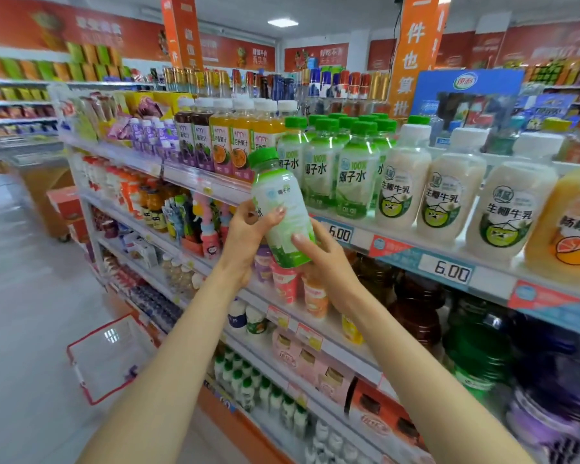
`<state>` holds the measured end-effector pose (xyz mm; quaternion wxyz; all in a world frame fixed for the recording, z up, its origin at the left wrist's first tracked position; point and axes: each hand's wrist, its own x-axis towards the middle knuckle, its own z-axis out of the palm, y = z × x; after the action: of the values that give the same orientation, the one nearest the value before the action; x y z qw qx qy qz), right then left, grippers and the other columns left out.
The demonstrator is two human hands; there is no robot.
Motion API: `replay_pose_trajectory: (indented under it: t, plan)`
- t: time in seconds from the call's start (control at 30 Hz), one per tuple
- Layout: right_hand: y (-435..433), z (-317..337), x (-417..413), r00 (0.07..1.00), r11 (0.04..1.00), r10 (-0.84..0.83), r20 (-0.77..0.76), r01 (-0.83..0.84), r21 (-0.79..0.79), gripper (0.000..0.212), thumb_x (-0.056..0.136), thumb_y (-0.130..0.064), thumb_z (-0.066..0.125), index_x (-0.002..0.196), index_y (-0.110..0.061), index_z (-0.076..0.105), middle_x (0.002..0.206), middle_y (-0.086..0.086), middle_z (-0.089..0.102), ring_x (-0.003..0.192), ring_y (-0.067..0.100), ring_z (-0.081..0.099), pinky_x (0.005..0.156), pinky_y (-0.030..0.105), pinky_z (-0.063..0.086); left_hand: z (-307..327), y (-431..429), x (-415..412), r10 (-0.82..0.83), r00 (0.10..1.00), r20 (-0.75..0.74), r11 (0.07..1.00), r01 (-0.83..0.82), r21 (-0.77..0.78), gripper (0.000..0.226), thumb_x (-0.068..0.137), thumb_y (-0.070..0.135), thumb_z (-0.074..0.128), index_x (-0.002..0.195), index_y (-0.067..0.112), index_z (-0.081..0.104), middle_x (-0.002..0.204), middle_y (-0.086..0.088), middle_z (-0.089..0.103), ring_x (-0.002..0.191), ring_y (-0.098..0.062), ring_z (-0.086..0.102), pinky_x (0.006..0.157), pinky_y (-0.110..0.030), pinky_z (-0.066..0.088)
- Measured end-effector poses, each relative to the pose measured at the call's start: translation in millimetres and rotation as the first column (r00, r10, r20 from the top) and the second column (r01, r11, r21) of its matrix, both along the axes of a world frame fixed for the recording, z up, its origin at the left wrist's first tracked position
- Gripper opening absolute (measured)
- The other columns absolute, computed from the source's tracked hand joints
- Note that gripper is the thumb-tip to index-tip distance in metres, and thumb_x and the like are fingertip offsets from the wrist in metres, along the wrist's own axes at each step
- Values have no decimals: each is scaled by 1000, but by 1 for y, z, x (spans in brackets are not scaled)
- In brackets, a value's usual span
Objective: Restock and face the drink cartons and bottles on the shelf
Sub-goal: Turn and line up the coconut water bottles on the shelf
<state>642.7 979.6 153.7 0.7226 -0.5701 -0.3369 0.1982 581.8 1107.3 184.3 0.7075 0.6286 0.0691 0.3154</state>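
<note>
Before the shop's top shelf (195,182), arms raised, we hold a green-capped bottle (280,199) tilted, left hand (245,232) wrapped round its middle, right hand (325,259) cupping its base, fingers seemingly curled behind.

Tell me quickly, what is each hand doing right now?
Left hand: holds the green-capped coconut water bottle.
Right hand: holds the same bottle, lower down.
</note>
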Motion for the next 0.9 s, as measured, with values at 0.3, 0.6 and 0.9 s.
replay_pose_trajectory:
  t: [0.3, 0.6, 0.9]
  plan:
    - [0, -18, -20, 959, 963, -271, 86, 269, 34, 58, 74, -21, 81, 122, -30, 52, 116, -6, 62, 99, 4, 63, 79, 20, 53, -4, -6, -5, -145, 989, -12, 989, 144, -31, 31, 76, 34, 65, 104, 22, 61, 94, 3, 72, 86, -13, 69, 69, -26, 56]
    - [1, -33, -32, 709, 805, -586, 392, 566, 179, 78, 66, -32, 85, 132, -17, 46, 124, -2, 54, 117, 10, 51, 97, 36, 47, -1, -22, -3, 9, 998, -55, 996, -4, 91, 34, 76, 26, 76, 104, 11, 64, 99, -8, 71, 89, -24, 69, 63, -27, 56]
    - [-15, -23, -21, 672, 861, -507, 539, 370, 349, 69, 73, -48, 74, 133, -27, 45, 109, 11, 49, 98, 27, 60, 77, 36, 56, 3, -10, -2, -176, 984, -7, 979, 174, -103, 47, 76, 31, 70, 117, 13, 56, 99, -5, 70, 83, -18, 68, 77, -40, 57]
